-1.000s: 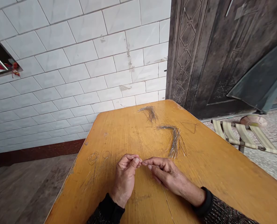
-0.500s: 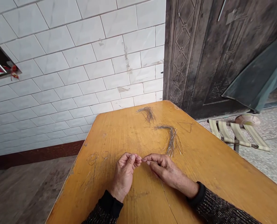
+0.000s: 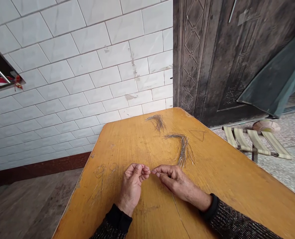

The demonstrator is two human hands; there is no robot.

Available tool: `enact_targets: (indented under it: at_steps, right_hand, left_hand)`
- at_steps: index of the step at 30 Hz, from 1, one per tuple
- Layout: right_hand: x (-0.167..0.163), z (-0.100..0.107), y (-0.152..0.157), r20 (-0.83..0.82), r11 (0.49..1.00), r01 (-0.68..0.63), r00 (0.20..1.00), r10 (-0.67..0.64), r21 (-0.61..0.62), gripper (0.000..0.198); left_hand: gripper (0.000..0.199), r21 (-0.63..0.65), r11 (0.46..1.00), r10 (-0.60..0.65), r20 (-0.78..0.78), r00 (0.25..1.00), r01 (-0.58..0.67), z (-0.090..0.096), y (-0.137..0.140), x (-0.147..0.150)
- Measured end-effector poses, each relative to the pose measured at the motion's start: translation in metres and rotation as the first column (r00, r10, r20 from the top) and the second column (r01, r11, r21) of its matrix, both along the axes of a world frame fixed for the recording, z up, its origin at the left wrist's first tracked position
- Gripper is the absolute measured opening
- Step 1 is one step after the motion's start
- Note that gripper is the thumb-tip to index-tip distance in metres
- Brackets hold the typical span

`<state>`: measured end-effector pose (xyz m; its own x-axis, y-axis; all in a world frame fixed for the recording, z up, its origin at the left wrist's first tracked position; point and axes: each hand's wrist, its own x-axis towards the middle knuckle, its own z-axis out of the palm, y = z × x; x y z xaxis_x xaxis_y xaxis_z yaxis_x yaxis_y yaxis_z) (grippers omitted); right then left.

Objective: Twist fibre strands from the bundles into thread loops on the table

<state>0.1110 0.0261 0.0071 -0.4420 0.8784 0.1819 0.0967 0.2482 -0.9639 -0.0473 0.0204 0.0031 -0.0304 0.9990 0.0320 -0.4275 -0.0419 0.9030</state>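
Observation:
My left hand [image 3: 134, 184] is closed in a pinch on a thin wire [image 3: 151, 171]. My right hand [image 3: 176, 182] pinches the same wire from the other side, its fingertips a short gap from the left ones. Most of the wire is hidden by the fingers. Just beyond my right hand lies a bent bundle of grey wires [image 3: 183, 149], and a smaller bundle of wires [image 3: 158, 122] rests farther back. Left of my left hand, several wires with looped ends [image 3: 100, 172] lie on the yellow wooden table [image 3: 127, 142].
A single bent wire [image 3: 199, 134] lies near the table's right edge. A white tiled wall [image 3: 92, 76] stands behind the table, with a dark carved door [image 3: 212, 66] at the right. A folding stool with striped straps [image 3: 258, 141] stands on the floor beside the table.
My hands stay almost in place, still pinching the wire; my left fingers have shifted slightly. The camera view has turned a little.

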Motion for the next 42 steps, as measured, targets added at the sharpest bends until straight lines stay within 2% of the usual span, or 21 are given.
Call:
enact_targets:
  at_steps: [4,9,12,22,24,27,29,33,35,37,38,40,41,42]
  right_hand:
    - [0.000,0.000,0.001,0.006,1.000,0.012,1.000,-0.012,0.004,0.026]
    - [0.001,0.002,0.001,0.032,1.000,0.011,0.999,-0.012,0.011,0.026]
    - [0.001,0.002,0.000,0.028,1.000,-0.005,1.000,0.004,0.012,0.027]
    - [0.002,0.000,0.000,0.103,0.990,0.036,0.993,-0.050,0.139,0.026]
    - [0.002,0.001,0.001,0.086,0.995,0.029,0.996,-0.037,0.096,0.026]
    - [0.001,0.001,0.001,0.029,0.996,-0.029,0.999,0.032,-0.086,0.029]
    - [0.001,-0.001,0.003,-0.019,0.985,-0.052,0.999,0.049,-0.163,0.031]
    - [0.002,-0.004,0.007,-0.076,0.993,-0.004,0.997,-0.006,-0.119,0.032]
    - [0.002,-0.006,0.008,-0.104,0.994,0.013,0.994,-0.025,-0.110,0.032]
    - [0.002,-0.007,0.010,-0.133,0.992,0.015,0.991,-0.032,-0.128,0.031]
    - [0.002,-0.008,0.010,-0.142,0.990,0.016,0.989,-0.037,-0.142,0.031]
    - [0.001,-0.009,0.010,-0.139,0.986,0.024,0.989,-0.048,-0.167,0.030]
    - [0.000,-0.009,0.010,-0.130,0.984,0.026,0.990,-0.049,-0.174,0.029]
    - [-0.001,-0.009,0.010,-0.121,0.984,0.025,0.992,-0.047,-0.177,0.029]
  left_hand:
    - [0.022,-0.029,1.000,0.000,-0.021,1.000,-0.001,0.000,0.000,0.000]
    - [0.023,0.012,0.999,0.050,-0.026,0.998,-0.049,0.000,0.000,0.001]
    - [0.022,0.017,0.999,0.034,-0.008,0.999,-0.034,0.000,0.000,0.001]
    - [0.025,0.026,1.000,-0.007,0.082,0.997,0.005,0.001,-0.001,0.000]
    - [0.024,0.031,0.999,-0.007,0.082,0.997,0.004,0.001,0.000,-0.001]
    - [0.023,0.045,0.999,0.000,0.085,0.996,-0.004,0.002,0.002,-0.004]
    - [0.022,0.050,0.998,0.023,0.082,0.996,-0.027,0.003,0.003,-0.006]
    - [0.021,0.058,0.994,0.087,0.020,0.996,-0.088,0.006,0.003,-0.009]
    - [0.021,0.083,0.983,0.170,-0.067,0.983,-0.164,0.006,0.004,-0.011]
    - [0.023,0.158,0.946,0.312,-0.200,0.929,-0.284,0.005,0.005,-0.015]
    - [0.025,0.231,0.910,0.400,-0.279,0.873,-0.343,0.005,0.005,-0.017]
    - [0.026,0.454,0.809,0.569,-0.445,0.692,-0.374,0.005,0.005,-0.021]
    - [0.024,0.585,0.749,0.639,-0.512,0.573,-0.312,0.006,0.003,-0.021]
    - [0.022,0.695,0.691,0.694,-0.563,0.448,-0.198,0.007,0.002,-0.020]
